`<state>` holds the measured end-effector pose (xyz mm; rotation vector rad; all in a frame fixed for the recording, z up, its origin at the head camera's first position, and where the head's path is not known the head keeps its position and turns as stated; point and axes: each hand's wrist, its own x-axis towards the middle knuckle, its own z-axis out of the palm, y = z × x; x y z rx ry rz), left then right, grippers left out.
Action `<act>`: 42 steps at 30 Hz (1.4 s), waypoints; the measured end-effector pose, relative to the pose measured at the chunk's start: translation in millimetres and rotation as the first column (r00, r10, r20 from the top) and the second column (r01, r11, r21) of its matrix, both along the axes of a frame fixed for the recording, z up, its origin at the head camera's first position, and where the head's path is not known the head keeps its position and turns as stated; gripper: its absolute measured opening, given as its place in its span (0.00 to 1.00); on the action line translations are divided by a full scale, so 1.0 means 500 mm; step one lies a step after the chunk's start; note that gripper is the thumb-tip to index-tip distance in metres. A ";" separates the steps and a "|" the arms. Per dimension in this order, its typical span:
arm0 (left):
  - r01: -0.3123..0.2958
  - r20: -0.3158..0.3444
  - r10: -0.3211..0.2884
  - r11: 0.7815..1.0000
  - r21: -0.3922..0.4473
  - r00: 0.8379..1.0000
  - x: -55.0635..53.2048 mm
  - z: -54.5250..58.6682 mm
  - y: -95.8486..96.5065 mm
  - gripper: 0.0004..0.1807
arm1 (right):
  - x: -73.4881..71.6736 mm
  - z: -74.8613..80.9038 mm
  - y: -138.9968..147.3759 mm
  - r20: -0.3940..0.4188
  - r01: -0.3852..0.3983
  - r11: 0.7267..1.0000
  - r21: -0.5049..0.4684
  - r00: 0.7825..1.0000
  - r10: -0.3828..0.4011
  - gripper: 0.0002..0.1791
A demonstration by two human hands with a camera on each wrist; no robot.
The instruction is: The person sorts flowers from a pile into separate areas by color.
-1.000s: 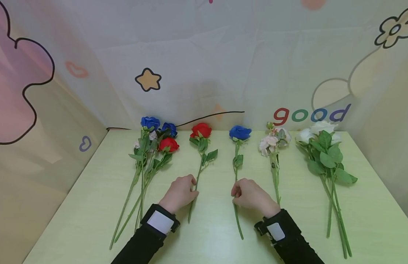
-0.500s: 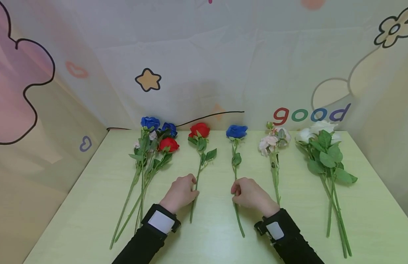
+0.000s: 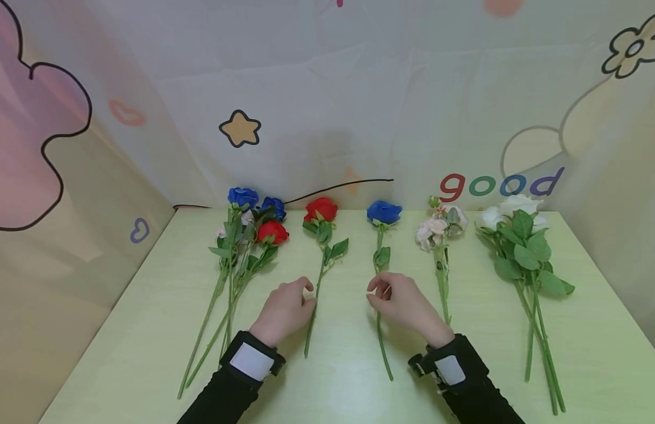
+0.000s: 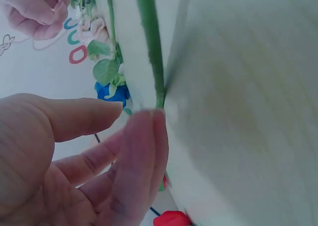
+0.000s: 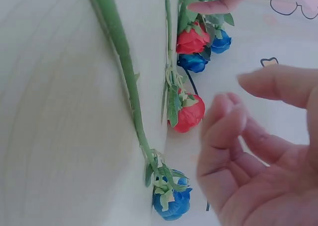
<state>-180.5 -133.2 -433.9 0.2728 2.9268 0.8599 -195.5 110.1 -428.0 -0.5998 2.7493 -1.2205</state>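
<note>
A red rose [image 3: 321, 209] and a blue rose [image 3: 384, 212] lie side by side on the table, green stems toward me. My left hand [image 3: 285, 309] is beside the red rose's stem; in the left wrist view its thumb [image 4: 94, 117] is apart from the fingers, whose tips overlap the stem [image 4: 150, 42]. Over the blue rose's stem hovers my right hand [image 3: 404, 303], fingers loosely bent. From the right wrist, that stem [image 5: 124, 62] runs apart from the hand, with a gap between thumb and fingertips and nothing held.
At the left lies a bunch of blue, red and pale flowers [image 3: 232, 253]. Pale pink flowers [image 3: 433, 229] lie right of the blue rose, then white roses [image 3: 518, 206] with broad leaves. A printed cloth [image 3: 317, 88] hangs behind the table [image 3: 348, 388].
Both roses first shifted slightly, then the blue one moved a little back to the right. My right hand has risen off its stem and its fingers have loosened; my left hand has loosened too.
</note>
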 end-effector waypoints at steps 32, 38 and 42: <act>-0.141 -0.299 0.154 0.988 0.065 0.942 0.044 0.045 -0.155 0.08 | 0.004 0.020 -0.097 0.324 0.204 0.760 -0.617 0.946 0.009 0.14; -0.190 -0.290 0.207 0.978 0.085 0.935 0.050 0.055 -0.205 0.09 | 0.011 0.027 -0.143 0.402 0.243 0.640 -0.729 0.908 0.114 0.14; -0.224 -0.271 0.243 0.970 0.098 0.932 0.054 0.055 -0.237 0.11 | 0.016 0.024 -0.169 0.436 0.261 0.603 -0.754 0.885 0.162 0.13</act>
